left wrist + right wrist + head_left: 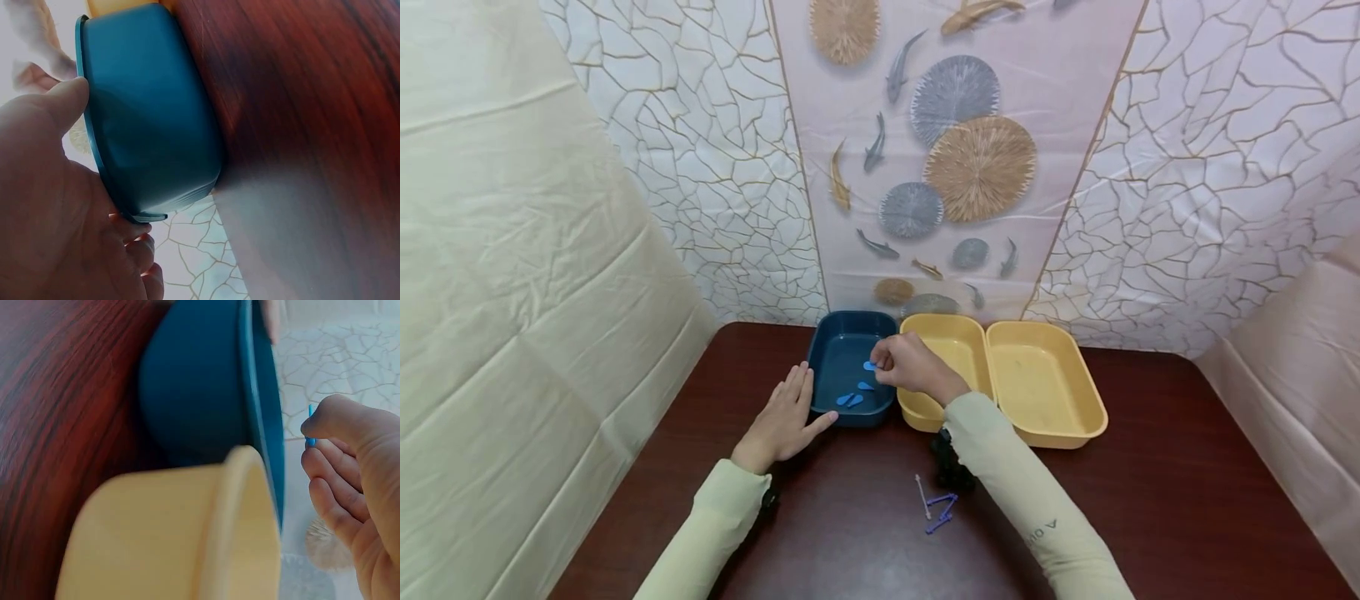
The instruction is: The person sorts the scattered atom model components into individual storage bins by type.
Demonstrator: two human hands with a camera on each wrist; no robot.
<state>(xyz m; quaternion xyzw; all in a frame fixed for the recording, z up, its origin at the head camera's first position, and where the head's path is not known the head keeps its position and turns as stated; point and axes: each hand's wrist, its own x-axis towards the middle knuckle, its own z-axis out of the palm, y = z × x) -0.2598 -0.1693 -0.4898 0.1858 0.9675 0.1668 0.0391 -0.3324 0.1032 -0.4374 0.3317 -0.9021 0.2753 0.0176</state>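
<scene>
The right hand pinches a small blue piece between the thumb and the first finger, so its grip is narrow and closed on the piece. In the right wrist view only a short blue edge shows out of the fingertips. The hand hangs over the blue tray, above its inner floor and near its right wall.

Some more blue pieces of the same kind lie on the floor of that tray, toward its front. They look thin and flat, like small plastic petals. I judge them very light and rather stiff, perhaps a little slippery, so a pinch on the flat faces with two fingertips seems the right way to take one; a strong squeeze is not needed.

The left hand lies flat on the table with straight fingers, and its side touches the outer left wall of the blue tray. Its grip is wide and it holds nothing.

Just right of the blue tray stand two yellow trays, side by side and touching. Closer to the person, on the table, lies a little group of purple sticks with one pale stick beside them. Behind the trays a wall cloth shows fish and round leaves.
</scene>
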